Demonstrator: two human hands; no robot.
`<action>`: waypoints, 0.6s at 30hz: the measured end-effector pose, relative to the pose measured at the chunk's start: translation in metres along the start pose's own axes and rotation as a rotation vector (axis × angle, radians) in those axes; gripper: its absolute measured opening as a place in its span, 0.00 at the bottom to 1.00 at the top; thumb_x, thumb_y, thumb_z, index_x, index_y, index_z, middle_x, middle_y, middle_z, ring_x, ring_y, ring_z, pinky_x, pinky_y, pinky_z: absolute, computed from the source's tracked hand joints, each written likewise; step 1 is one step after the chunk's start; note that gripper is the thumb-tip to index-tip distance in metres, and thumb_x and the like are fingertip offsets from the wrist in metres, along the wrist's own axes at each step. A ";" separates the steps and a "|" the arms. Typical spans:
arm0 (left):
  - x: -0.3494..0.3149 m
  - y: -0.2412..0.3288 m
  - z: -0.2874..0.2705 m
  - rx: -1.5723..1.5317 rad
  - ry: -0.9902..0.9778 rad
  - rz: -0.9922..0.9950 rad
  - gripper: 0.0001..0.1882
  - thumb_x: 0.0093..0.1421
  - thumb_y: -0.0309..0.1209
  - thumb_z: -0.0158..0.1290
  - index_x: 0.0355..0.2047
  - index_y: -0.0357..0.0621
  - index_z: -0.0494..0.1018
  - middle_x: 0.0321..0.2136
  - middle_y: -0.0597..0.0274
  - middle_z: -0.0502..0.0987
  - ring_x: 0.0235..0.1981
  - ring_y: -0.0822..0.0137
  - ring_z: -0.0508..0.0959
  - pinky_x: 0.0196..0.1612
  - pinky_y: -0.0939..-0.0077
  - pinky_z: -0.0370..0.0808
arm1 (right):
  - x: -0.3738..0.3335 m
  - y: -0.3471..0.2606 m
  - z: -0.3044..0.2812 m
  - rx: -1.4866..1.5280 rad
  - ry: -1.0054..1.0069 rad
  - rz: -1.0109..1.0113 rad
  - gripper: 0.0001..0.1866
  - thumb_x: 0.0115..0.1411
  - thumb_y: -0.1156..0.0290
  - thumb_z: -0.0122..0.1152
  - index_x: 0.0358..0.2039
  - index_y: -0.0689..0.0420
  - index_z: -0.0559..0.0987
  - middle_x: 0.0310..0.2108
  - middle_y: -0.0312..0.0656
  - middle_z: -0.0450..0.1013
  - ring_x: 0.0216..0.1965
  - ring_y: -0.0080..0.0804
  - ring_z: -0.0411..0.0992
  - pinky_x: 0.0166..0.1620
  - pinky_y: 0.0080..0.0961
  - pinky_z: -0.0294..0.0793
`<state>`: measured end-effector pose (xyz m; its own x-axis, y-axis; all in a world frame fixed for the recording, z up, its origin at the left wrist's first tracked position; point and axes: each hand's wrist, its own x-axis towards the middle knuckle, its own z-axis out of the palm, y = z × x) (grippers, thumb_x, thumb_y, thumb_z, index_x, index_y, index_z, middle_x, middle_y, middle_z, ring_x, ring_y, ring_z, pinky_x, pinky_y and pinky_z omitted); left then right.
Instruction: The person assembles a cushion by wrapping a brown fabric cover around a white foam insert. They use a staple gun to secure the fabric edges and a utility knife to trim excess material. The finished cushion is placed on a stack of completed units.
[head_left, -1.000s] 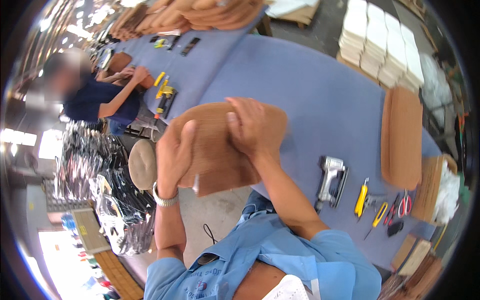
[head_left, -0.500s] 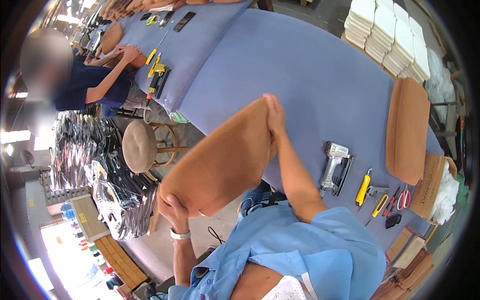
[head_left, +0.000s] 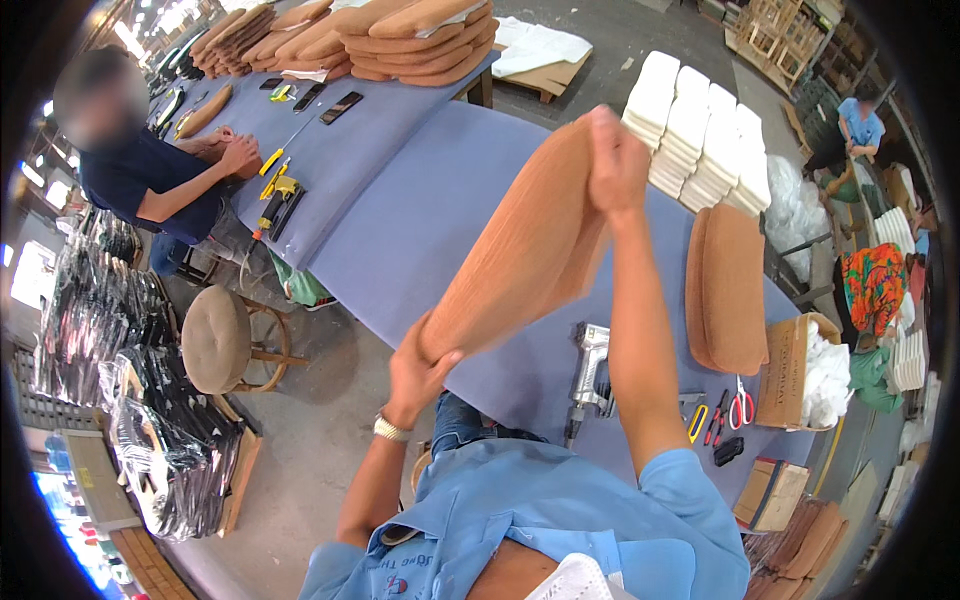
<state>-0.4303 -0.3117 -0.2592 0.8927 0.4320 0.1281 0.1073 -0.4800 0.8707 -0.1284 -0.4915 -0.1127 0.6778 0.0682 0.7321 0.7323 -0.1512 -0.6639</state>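
Note:
A brown fabric-covered cushion panel [head_left: 520, 235] is held up and tilted above the near edge of the blue-covered table [head_left: 420, 190]. My left hand [head_left: 415, 372] grips its lower near corner, thumb on the face. At the opposite, upper end my right hand [head_left: 615, 165] is closed round the edge, slightly blurred. Below my right forearm lies a silver staple gun [head_left: 590, 365], partly hidden by the arm. Beyond that arm are a yellow-handled tool [head_left: 697, 423], red-handled scissors [head_left: 741, 408] and a small black object [head_left: 729, 452].
Two brown cushions [head_left: 725, 290] stand at the table's right, beside a cardboard box [head_left: 785, 375] with white stuffing. White foam stacks [head_left: 690, 130] rise behind. A co-worker [head_left: 150, 180] works at the far left, near another staple gun [head_left: 280, 205]. A round stool [head_left: 215, 340] stands left.
Both hands have swung the cushion panel up and to the right, turning it more edge-on. My view has shifted, bringing stacked brown cushions and other people in the background into sight.

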 end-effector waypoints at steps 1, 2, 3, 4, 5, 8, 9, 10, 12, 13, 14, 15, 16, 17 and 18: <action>0.018 0.020 0.023 -0.030 0.008 0.107 0.39 0.60 0.49 0.66 0.62 0.34 0.69 0.50 0.39 0.81 0.55 0.47 0.81 0.57 0.59 0.77 | -0.012 -0.007 0.001 -0.200 -0.104 -0.104 0.20 0.71 0.58 0.52 0.28 0.59 0.80 0.24 0.47 0.75 0.28 0.46 0.74 0.34 0.37 0.70; 0.034 0.042 0.039 -0.053 0.019 0.212 0.38 0.64 0.50 0.63 0.63 0.34 0.68 0.50 0.38 0.81 0.54 0.43 0.81 0.56 0.57 0.77 | -0.028 -0.013 0.004 -0.396 -0.206 -0.203 0.18 0.70 0.62 0.51 0.27 0.58 0.79 0.24 0.46 0.75 0.30 0.50 0.74 0.37 0.40 0.71; 0.048 0.063 0.042 -0.100 0.038 0.187 0.36 0.66 0.49 0.60 0.63 0.34 0.68 0.49 0.37 0.81 0.54 0.42 0.81 0.56 0.57 0.77 | -0.039 -0.032 0.008 -0.396 -0.159 -0.209 0.16 0.70 0.64 0.50 0.29 0.57 0.80 0.27 0.44 0.77 0.33 0.48 0.75 0.41 0.42 0.70; 0.060 0.085 0.044 -0.158 0.049 0.165 0.35 0.67 0.48 0.58 0.64 0.34 0.68 0.49 0.37 0.81 0.53 0.42 0.81 0.55 0.56 0.77 | -0.048 -0.049 0.008 -0.409 -0.113 -0.216 0.15 0.69 0.66 0.48 0.30 0.57 0.80 0.30 0.42 0.78 0.37 0.47 0.75 0.46 0.44 0.69; 0.073 0.105 0.043 -0.212 0.061 0.150 0.33 0.69 0.48 0.56 0.64 0.34 0.67 0.48 0.37 0.81 0.52 0.41 0.81 0.54 0.55 0.78 | -0.051 -0.057 0.007 -0.401 -0.116 -0.240 0.13 0.69 0.66 0.50 0.31 0.56 0.80 0.31 0.42 0.78 0.38 0.46 0.75 0.47 0.44 0.69; 0.088 0.142 0.024 -0.209 0.170 0.265 0.28 0.72 0.44 0.53 0.61 0.34 0.71 0.45 0.38 0.82 0.49 0.47 0.84 0.51 0.59 0.78 | -0.072 -0.074 0.015 -0.369 -0.114 -0.274 0.11 0.67 0.65 0.54 0.36 0.57 0.80 0.34 0.42 0.78 0.41 0.44 0.75 0.52 0.45 0.68; 0.092 0.145 0.021 -0.194 0.164 0.259 0.27 0.72 0.45 0.53 0.59 0.33 0.72 0.45 0.39 0.83 0.47 0.50 0.84 0.51 0.61 0.78 | -0.074 -0.081 0.018 -0.375 -0.108 -0.309 0.11 0.67 0.64 0.54 0.38 0.58 0.81 0.35 0.43 0.78 0.42 0.44 0.76 0.53 0.45 0.69; 0.097 0.145 0.016 -0.180 0.160 0.253 0.26 0.72 0.45 0.53 0.58 0.33 0.74 0.44 0.40 0.83 0.46 0.53 0.84 0.50 0.63 0.79 | -0.078 -0.085 0.019 -0.370 -0.129 -0.321 0.11 0.67 0.64 0.56 0.39 0.58 0.81 0.37 0.43 0.79 0.44 0.45 0.76 0.55 0.45 0.69; 0.102 0.126 0.001 -0.178 0.232 0.369 0.24 0.72 0.45 0.53 0.51 0.33 0.78 0.42 0.46 0.85 0.43 0.63 0.84 0.48 0.68 0.79 | -0.084 -0.098 0.025 -0.323 -0.170 -0.345 0.12 0.65 0.64 0.58 0.42 0.58 0.81 0.39 0.43 0.79 0.48 0.46 0.76 0.58 0.45 0.69; 0.103 0.115 -0.008 -0.171 0.219 0.373 0.24 0.72 0.45 0.53 0.50 0.33 0.78 0.41 0.48 0.85 0.43 0.64 0.83 0.48 0.68 0.79 | -0.081 -0.101 0.022 -0.276 -0.221 -0.333 0.13 0.63 0.65 0.61 0.44 0.57 0.82 0.41 0.43 0.80 0.49 0.45 0.76 0.59 0.45 0.70; 0.100 0.103 -0.022 -0.159 0.208 0.367 0.24 0.72 0.46 0.53 0.50 0.33 0.78 0.40 0.50 0.85 0.42 0.65 0.83 0.47 0.68 0.78 | -0.082 -0.104 0.017 -0.220 -0.278 -0.316 0.15 0.62 0.65 0.64 0.47 0.56 0.82 0.43 0.44 0.80 0.50 0.45 0.76 0.60 0.46 0.70; 0.098 0.094 -0.032 -0.153 0.214 0.364 0.25 0.72 0.46 0.52 0.49 0.32 0.78 0.39 0.51 0.85 0.41 0.65 0.83 0.47 0.68 0.78 | -0.080 -0.105 0.009 -0.161 -0.341 -0.317 0.17 0.60 0.65 0.67 0.49 0.55 0.82 0.44 0.44 0.80 0.52 0.44 0.76 0.61 0.46 0.70; 0.095 0.084 -0.039 -0.076 0.223 0.377 0.27 0.73 0.50 0.49 0.48 0.32 0.78 0.36 0.53 0.83 0.39 0.67 0.81 0.44 0.69 0.77 | -0.076 -0.100 -0.001 -0.188 -0.396 -0.280 0.21 0.56 0.65 0.74 0.49 0.55 0.82 0.44 0.45 0.81 0.50 0.42 0.78 0.57 0.42 0.74; 0.093 0.076 -0.048 -0.056 0.241 0.399 0.28 0.74 0.50 0.48 0.47 0.32 0.78 0.35 0.54 0.83 0.38 0.67 0.81 0.44 0.69 0.77 | -0.068 -0.097 -0.014 -0.117 -0.523 -0.028 0.22 0.56 0.62 0.74 0.49 0.56 0.81 0.45 0.46 0.81 0.50 0.44 0.79 0.56 0.41 0.75; 0.092 0.070 -0.055 -0.040 0.256 0.417 0.29 0.75 0.51 0.46 0.47 0.32 0.78 0.35 0.54 0.83 0.38 0.67 0.81 0.44 0.70 0.77 | -0.057 -0.095 -0.028 -0.054 -0.654 0.227 0.23 0.56 0.59 0.75 0.49 0.57 0.81 0.46 0.46 0.81 0.50 0.45 0.79 0.55 0.40 0.75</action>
<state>-0.3643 -0.2635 -0.1605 0.7192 0.3852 0.5782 -0.2582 -0.6244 0.7372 -0.2382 -0.5085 -0.0875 0.7265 0.6067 0.3226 0.5752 -0.2800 -0.7686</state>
